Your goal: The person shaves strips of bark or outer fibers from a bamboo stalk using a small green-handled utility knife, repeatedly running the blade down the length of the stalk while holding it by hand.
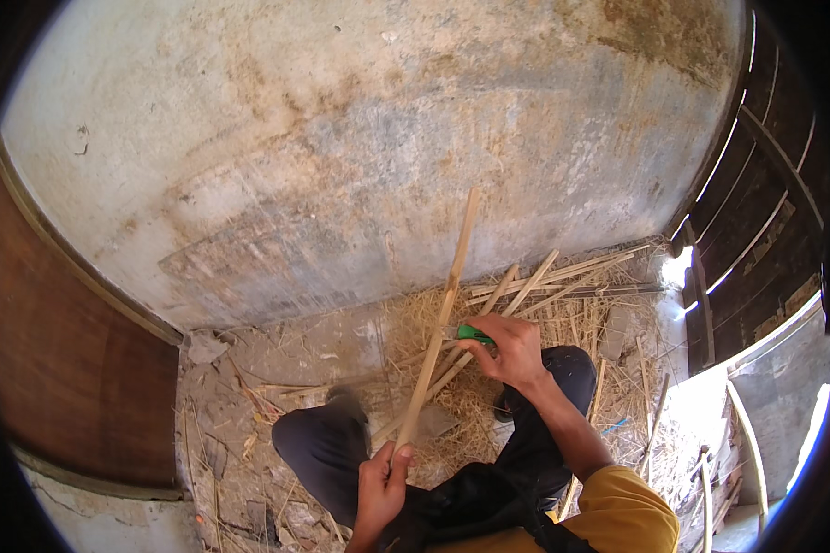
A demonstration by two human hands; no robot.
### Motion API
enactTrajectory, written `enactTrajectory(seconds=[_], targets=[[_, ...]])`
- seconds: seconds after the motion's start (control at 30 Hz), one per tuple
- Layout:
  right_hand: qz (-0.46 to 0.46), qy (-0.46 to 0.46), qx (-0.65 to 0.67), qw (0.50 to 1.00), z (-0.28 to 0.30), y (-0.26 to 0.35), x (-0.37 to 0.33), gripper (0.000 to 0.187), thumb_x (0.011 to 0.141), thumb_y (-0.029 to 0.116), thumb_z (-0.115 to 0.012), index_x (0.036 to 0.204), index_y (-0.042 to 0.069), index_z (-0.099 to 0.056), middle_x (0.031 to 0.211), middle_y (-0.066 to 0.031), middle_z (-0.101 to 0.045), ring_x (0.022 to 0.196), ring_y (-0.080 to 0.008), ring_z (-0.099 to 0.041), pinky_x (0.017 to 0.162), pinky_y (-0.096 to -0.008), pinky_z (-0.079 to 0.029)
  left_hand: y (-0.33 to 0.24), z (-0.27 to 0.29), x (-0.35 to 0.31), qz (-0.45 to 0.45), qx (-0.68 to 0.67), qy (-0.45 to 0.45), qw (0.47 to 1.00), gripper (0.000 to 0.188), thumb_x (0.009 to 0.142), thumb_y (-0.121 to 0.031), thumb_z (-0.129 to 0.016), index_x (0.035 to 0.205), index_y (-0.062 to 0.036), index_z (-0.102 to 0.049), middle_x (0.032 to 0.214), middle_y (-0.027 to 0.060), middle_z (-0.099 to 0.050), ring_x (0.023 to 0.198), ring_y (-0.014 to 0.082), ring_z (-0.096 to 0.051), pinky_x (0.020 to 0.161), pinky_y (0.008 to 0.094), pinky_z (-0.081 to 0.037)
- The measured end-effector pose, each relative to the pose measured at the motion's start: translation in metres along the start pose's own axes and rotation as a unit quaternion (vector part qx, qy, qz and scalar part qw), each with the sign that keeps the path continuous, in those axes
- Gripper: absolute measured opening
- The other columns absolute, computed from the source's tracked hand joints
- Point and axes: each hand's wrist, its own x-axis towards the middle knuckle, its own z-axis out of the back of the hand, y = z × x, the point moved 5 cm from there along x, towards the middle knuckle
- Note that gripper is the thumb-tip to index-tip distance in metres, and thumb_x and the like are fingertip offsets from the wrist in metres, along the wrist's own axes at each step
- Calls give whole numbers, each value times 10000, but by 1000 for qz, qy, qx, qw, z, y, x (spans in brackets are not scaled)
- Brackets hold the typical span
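Observation:
A long, flat strip of bamboo or wood [448,293] slants up and away from my lap toward the wall. My left hand [381,486] is closed around its near end, between my knees. Against the right side of the strip, about midway along it, my right hand [510,348] grips a green-handled knife [475,335]. The knife's short front end meets the strip, and its edge is too small to make out. Below the strip, pale shavings [466,419] lie on the ground between my legs.
Several more strips [549,274] lie piled by the stained wall [415,138]. A brown wooden panel [83,369] is at the left, and dark slatted boards [756,221] stand at the right. Rubble [295,516] litters the dirt floor; poles [749,433] lean at the lower right.

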Motion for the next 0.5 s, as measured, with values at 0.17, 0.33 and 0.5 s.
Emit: enactTrajectory(seconds=[0.17, 0.33, 0.5], targets=[[-275, -85, -63, 956, 39, -89, -1, 279, 1042, 315, -724, 1032, 38, -759, 710, -171, -669, 564, -308, -633, 538, -408, -474, 2, -5, -17, -16, 109, 30, 994, 341, 1103, -266, -635, 900, 5, -673, 592, 57, -509, 537, 85, -486, 510, 323, -375], [-251, -98, -49, 962, 54, -62, 16, 305, 1069, 341, -681, 1077, 40, -728, 613, -144, -516, 539, -231, -525, 541, -394, -398, 26, 5, -21, -32, 31, 22, 999, 329, 1085, -235, -652, 869, 12, -667, 592, 78, -571, 536, 100, -546, 511, 328, -411], [-340, 20, 249, 906, 12, -50, -4, 261, 1066, 322, -682, 1145, 76, -719, 744, 61, -472, 712, -101, -446, 661, -317, -397, 21, 14, 3, -9, -14, -1, 1000, 359, 1114, -273, -627, 895, 10, -658, 609, 0, -527, 582, 52, -465, 517, 299, -360]])
